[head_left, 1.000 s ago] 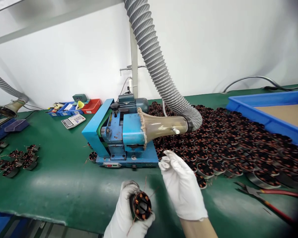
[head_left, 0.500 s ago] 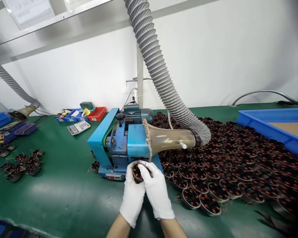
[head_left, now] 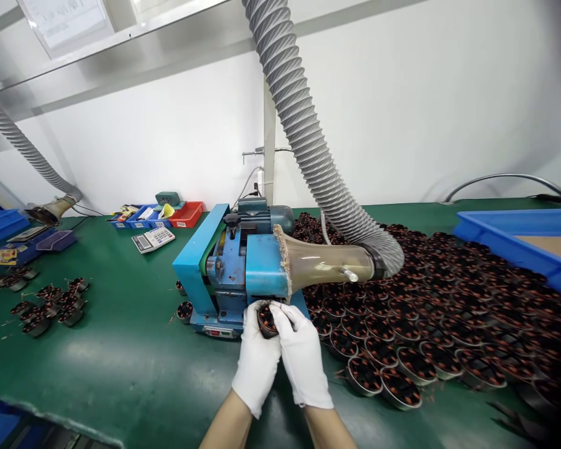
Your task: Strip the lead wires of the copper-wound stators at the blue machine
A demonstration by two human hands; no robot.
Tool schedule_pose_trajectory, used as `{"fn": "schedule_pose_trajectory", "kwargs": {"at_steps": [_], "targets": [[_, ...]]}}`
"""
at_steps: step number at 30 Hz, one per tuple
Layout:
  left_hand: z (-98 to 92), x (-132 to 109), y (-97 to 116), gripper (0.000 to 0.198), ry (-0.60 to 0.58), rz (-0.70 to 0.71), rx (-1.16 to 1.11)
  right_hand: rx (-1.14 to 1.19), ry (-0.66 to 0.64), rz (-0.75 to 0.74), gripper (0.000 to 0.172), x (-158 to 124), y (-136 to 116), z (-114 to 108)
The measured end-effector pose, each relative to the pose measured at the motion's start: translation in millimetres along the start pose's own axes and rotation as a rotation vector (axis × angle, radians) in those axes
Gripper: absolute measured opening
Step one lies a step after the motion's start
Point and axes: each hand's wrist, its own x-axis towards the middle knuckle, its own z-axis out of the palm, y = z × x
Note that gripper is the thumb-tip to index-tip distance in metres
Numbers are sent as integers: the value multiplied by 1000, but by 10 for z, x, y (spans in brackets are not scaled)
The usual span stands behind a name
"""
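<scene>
My white-gloved left hand [head_left: 258, 362] is wrapped round a small motor stator [head_left: 267, 321], a round cup with black and copper-coloured windings inside. From the right, my gloved right hand [head_left: 300, 355] pinches at the stator's upper rim, where thin wire leads show; the exact grip is partly hidden by the fingers. Both hands are at the front of a blue belt-driven machine [head_left: 266, 265], just under its hood. A tan funnel [head_left: 330, 262] joins the hood's right side and leads into a grey ribbed hose [head_left: 303, 125].
Many similar stators [head_left: 402, 318] crowd the green bench [head_left: 135, 374] on the right, with a blue tray [head_left: 490, 240] behind. Smaller clusters of stators [head_left: 51, 305] stand at left. A calculator [head_left: 153, 239] and a red bin [head_left: 187, 214] lie behind the machine's left side.
The view has shifted slightly, so everything appears a little further right. Both hands stay at the machine front with the stator, which looks slightly turned between the fingers.
</scene>
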Motion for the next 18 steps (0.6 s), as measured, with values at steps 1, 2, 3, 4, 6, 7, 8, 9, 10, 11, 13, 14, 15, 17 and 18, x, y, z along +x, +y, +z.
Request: {"fn": "schedule_pose_trajectory", "kwargs": {"at_steps": [1, 2, 3, 4, 6, 7, 8, 9, 10, 11, 13, 14, 15, 17, 18], "targets": [[6, -14, 17, 35, 2, 2, 6, 6, 5, -1, 23, -7, -1, 0], [5, -43, 32, 35, 5, -1, 9, 10, 9, -1, 23, -26, -4, -7], [-8, -89, 43, 36, 7, -9, 11, 13, 10, 0, 23, -58, -7, -23], [-35, -151, 51, 37, -3, -19, 10, 19, 9, 2, 23, -102, -12, -48], [-139, -302, 57, 40, -68, -20, 3, 50, -26, 7, 19, -223, -23, -123], [-212, -380, 59, 42, -121, -7, 7, 77, -59, 10, 17, -291, -31, -167], [-291, -452, 63, 45, -173, 27, 26, 104, -91, 12, 14, -357, -42, -210], [-370, -512, 70, 49, -222, 78, 66, 128, -119, 19, 12, -417, -57, -247], [-441, -559, 80, 53, -260, 139, 127, 143, -133, 31, 11, -464, -76, -274], [-499, -593, 91, 55, -285, 206, 199, 157, -133, 56, 10, -496, -100, -292], [-562, -632, 109, 57, -294, 339, 330, 225, -103, 146, 10, -508, -159, -303], [-568, -645, 111, 54, -283, 387, 377, 302, -95, 213, 12, -486, -190, -303], [-560, -656, 109, 51, -270, 426, 409, 410, -100, 286, 15, -450, -221, -306], [-524, -678, 95, 47, -193, 493, 421, 670, -116, 401, 22, -352, -267, -329], [-502, -687, 89, 47, -149, 495, 412, 784, -98, 416, 25, -304, -278, -348]]}}
